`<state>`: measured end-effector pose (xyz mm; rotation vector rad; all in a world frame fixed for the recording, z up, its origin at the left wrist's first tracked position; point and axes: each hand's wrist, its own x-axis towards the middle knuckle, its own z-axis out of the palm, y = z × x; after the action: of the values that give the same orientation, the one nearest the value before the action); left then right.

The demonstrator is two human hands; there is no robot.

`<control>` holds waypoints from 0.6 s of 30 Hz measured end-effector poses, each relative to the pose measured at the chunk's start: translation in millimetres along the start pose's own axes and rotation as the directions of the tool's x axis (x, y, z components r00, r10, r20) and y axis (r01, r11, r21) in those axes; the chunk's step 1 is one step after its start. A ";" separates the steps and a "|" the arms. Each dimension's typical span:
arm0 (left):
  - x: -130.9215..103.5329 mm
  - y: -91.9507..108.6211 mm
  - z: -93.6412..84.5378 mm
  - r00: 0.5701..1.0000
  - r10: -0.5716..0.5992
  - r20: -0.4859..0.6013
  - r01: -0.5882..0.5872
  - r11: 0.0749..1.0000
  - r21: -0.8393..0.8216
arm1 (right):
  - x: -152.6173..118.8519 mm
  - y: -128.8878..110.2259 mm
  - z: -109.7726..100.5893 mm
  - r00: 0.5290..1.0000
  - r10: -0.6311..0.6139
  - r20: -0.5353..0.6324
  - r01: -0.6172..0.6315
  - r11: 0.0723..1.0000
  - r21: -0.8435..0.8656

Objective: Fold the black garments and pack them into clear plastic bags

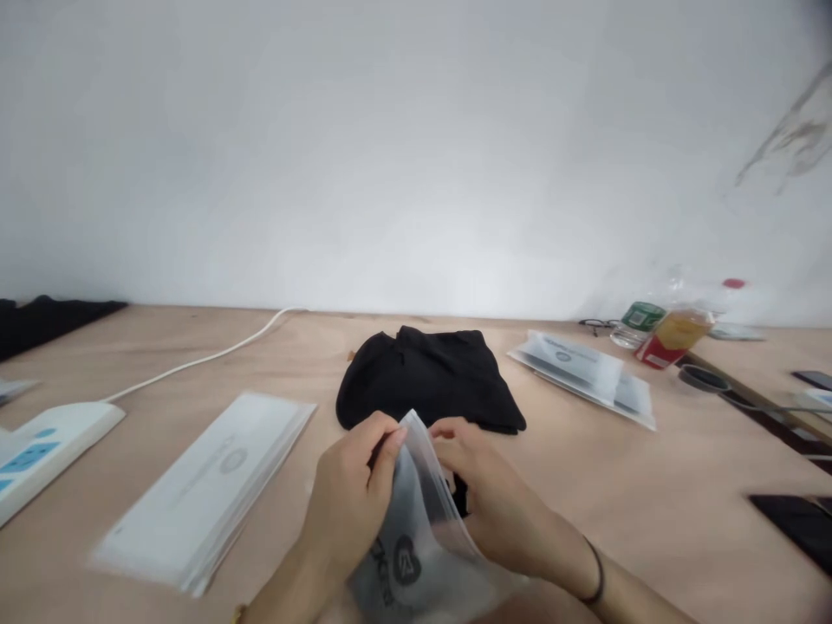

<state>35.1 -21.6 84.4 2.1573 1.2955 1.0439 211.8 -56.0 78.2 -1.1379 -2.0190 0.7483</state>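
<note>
Both the left hand (354, 494) and right hand (484, 485) pinch the plastic bag's (416, 537) mouth open, with the black garment (429, 381) just beyond them not yet bagged.

Clutter on wooden table (682, 485) around the hands

Left: stack of flat packets (201, 485), white power strip (39, 451). Ahead to the right: more packets (585, 373), 2 bottles (656, 334), tape roll (705, 379), glasses (594, 326). Far right: dark phone (796, 520).

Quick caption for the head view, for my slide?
Both hands, left and right, pinch open a clear bag near a black garment on the table.
</note>
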 end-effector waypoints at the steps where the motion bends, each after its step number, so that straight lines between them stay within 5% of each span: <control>1: -1.1 0.9 -0.3 1.000 0.018 0.019 -0.018 1.000 0.000 | 2.6 0.1 0.6 0.997 -0.023 0.068 0.019 0.998 0.065; 4: -7.4 1.6 0.1 0.994 0.032 -0.107 -0.034 0.999 -0.021 | 8.8 2.9 2.7 0.997 0.024 0.076 -0.043 0.966 0.254; 7: -20.6 -5.4 6.8 0.923 -0.212 -0.321 0.122 0.953 -0.279 | 8.6 8.1 2.3 0.953 0.298 -0.053 -0.241 0.853 0.463; 10: -36.3 -23.6 5.2 0.886 -0.464 -0.005 0.365 0.704 -0.609 | 3.1 13.8 -0.6 0.899 0.437 -0.029 -0.319 0.700 0.639; 12: -41.5 -42.2 -16.1 0.829 -0.547 0.115 0.501 0.635 -0.588 | -2.7 18.0 -4.2 0.890 0.455 0.035 -0.349 0.629 0.695; 14: -39.5 -62.5 -54.6 0.765 -0.644 -0.032 0.562 0.690 -0.456 | -9.5 22.9 -9.7 0.865 0.497 0.072 -0.383 0.560 0.735; 18: -19.9 -80.9 -126.3 0.856 -0.462 -0.234 0.389 0.871 -0.300 | -20.4 32.8 -18.6 0.798 0.603 -0.006 -0.352 0.473 0.808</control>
<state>-114.0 -3.6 102.4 1.4692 1.5948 1.2850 250.0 -56.6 58.8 -1.1647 -0.8657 1.4683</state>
